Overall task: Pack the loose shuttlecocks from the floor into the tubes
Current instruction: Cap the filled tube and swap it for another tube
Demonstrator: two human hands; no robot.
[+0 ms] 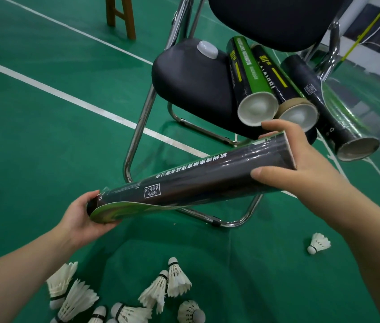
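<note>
**Tube [207, 180], held in both hands over loose shuttlecocks [175, 278].**
We hold it slanted. Our left hand [82, 220] curls its fingers round the low end, and our right hand [300, 164] clasps the high end, thumb on the near side and fingers wrapped over the far side. We judge this grip is for turning a mouth towards us before loading. The shuttlecocks lie on the floor [44, 136] just below, none in hand. Three spare tubes [247, 73] rest on the chair [191, 85], mouths facing us.

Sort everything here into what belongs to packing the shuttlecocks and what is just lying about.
Job: held tube, gripped by left hand and right hand; three tubes on the chair; loose shuttlecocks; white cap, perhaps a tube lid.
Lying about: chair; wooden stool.
</note>
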